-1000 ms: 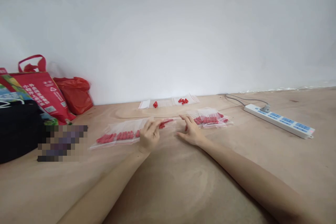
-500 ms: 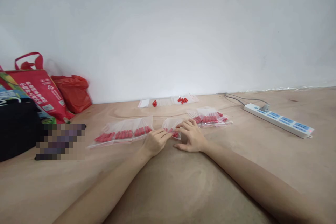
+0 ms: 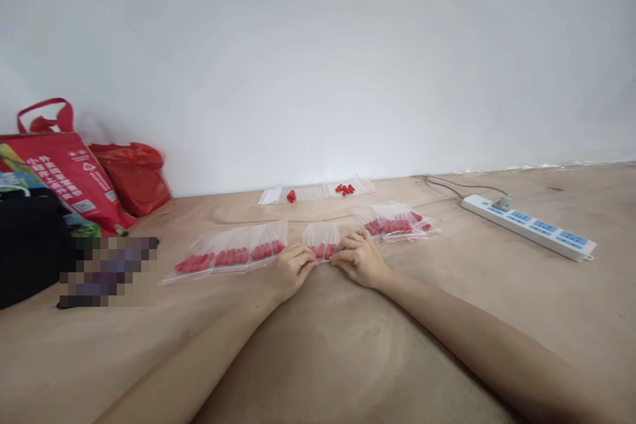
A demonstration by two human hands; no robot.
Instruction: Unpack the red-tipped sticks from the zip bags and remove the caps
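Note:
Between my hands lies a small clear zip bag (image 3: 321, 234) with red pieces (image 3: 319, 250) in it, its near edge toward me. My left hand (image 3: 292, 271) pinches the bag's near left corner. My right hand (image 3: 362, 260) pinches the near right corner. Left of them, a row of overlapping zip bags (image 3: 243, 237) holds more red capsule-shaped pieces. Just beyond my right hand lies another group of filled zip bags (image 3: 395, 220).
By the wall are flat zip bags (image 3: 311, 193) with loose red pieces (image 3: 344, 189). A white power strip (image 3: 527, 226) with a grey cable lies at right. At left stand a red shopping bag (image 3: 74, 165), a red plastic bag (image 3: 132, 175) and a black bag (image 3: 34, 245).
My right hand's fingers have closed from a spread pose onto the bag's near right corner. My left hand has shifted slightly left and nearer, to the near left corner.

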